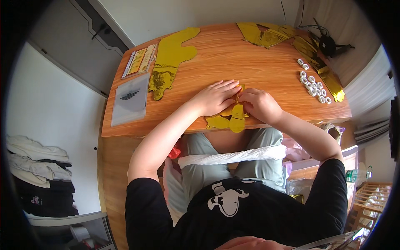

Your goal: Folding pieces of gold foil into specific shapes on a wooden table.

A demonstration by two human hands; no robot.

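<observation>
A flat gold foil balloon (237, 118) lies at the table's near edge, with part of it hanging over the edge. Across its upper part rests my left hand (217, 98), laid flat with the fingers stretched out to the right. My right hand (261, 105) is closed, its thumb and fingertips pinched on the foil beside the left fingertips. The exact spot of the pinch is partly hidden by the fingers.
More flat gold foil (173, 54) lies at the left, with further pieces (266, 35) at the back. Small white rings (312, 86) cluster at the right. A clear plastic sleeve (130, 102) with thin dark pieces and a printed card (141, 61) sit left; a black stand (327, 45) stands back right.
</observation>
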